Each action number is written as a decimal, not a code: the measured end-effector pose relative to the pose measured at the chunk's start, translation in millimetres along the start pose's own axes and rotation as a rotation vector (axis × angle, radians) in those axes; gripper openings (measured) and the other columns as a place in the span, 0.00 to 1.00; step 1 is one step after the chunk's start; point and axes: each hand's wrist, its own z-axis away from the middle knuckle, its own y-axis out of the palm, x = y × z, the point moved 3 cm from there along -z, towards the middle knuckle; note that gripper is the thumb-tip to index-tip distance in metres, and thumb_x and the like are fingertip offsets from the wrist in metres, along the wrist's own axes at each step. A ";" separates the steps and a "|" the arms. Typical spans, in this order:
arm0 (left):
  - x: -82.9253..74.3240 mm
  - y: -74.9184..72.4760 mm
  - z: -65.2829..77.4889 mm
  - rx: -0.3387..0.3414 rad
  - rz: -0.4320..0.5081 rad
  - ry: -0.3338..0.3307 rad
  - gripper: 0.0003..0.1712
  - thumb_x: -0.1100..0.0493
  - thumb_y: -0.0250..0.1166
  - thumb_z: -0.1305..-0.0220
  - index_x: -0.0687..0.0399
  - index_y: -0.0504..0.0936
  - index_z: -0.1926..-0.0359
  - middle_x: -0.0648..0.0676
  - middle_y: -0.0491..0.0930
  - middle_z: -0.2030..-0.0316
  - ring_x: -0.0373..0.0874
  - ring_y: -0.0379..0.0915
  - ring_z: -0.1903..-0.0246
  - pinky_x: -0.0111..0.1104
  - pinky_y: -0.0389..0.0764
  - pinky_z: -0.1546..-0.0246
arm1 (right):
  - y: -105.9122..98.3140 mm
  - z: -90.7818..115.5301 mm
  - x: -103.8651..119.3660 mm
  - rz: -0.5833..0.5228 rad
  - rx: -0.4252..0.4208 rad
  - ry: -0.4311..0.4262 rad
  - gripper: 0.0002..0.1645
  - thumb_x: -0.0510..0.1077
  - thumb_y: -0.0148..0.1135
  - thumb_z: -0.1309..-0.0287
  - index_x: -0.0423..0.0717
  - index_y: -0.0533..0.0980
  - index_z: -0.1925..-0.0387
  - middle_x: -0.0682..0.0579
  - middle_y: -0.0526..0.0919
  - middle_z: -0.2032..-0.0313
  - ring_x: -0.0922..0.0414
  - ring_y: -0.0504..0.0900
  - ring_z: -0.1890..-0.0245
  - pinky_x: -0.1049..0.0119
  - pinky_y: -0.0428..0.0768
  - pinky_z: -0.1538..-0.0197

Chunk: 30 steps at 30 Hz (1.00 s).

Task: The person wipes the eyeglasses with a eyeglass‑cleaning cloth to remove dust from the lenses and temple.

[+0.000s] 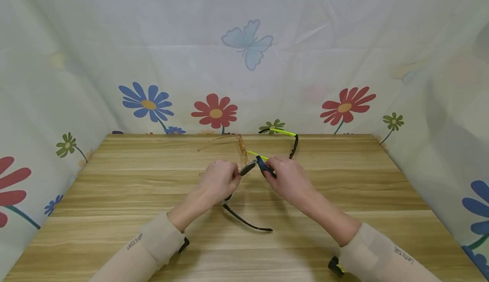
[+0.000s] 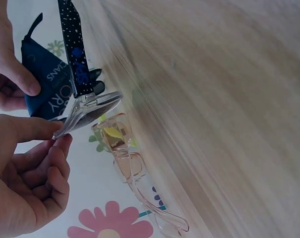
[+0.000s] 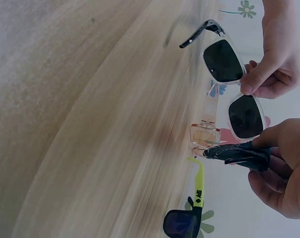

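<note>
My left hand (image 1: 219,178) pinches clear-framed sunglasses (image 3: 223,60) around the bridge between finger and thumb. Their lenses are dark, and a speckled black temple (image 2: 73,47) with blue marks stands unfolded in the left wrist view. The other black temple (image 1: 248,222) sticks out below my left hand in the head view. My right hand (image 1: 286,173) grips a folded dark blue cloth (image 2: 45,82) with pale lettering. In the right wrist view the cloth sits right at the outer end of the nearer lens (image 3: 245,116).
Behind my hands, clear pinkish-orange glasses (image 1: 242,144) rest on the wooden table (image 1: 153,188) with temples unfolded. To their right lie black and neon-yellow sunglasses (image 1: 294,146). A flower-printed curtain (image 1: 183,61) hangs round the table's back and sides.
</note>
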 end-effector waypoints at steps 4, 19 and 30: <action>0.7 -1.6 0.4 -0.014 -0.003 -0.007 0.10 0.65 0.70 0.36 0.55 0.84 0.75 0.46 0.78 0.82 0.35 0.70 0.84 0.30 0.73 0.81 | 0.3 1.4 -2.5 0.000 0.016 0.016 0.08 0.36 0.76 0.43 0.39 0.84 0.62 0.47 0.85 0.64 0.52 0.86 0.67 0.58 0.84 0.66; 9.8 -9.0 -1.4 -0.063 0.012 -0.077 0.09 0.65 0.70 0.36 0.57 0.85 0.75 0.47 0.79 0.82 0.35 0.71 0.84 0.30 0.75 0.80 | -1.5 4.8 -11.1 -0.039 0.052 0.060 0.06 0.34 0.74 0.43 0.38 0.83 0.64 0.46 0.86 0.65 0.55 0.85 0.69 0.62 0.83 0.68; 27.8 -13.3 -2.4 -0.081 -0.028 -0.135 0.12 0.62 0.71 0.35 0.55 0.83 0.77 0.46 0.77 0.83 0.38 0.71 0.83 0.33 0.75 0.78 | -1.8 11.1 -22.7 -0.098 0.103 0.106 0.07 0.33 0.75 0.44 0.37 0.84 0.64 0.47 0.87 0.67 0.55 0.85 0.69 0.61 0.83 0.67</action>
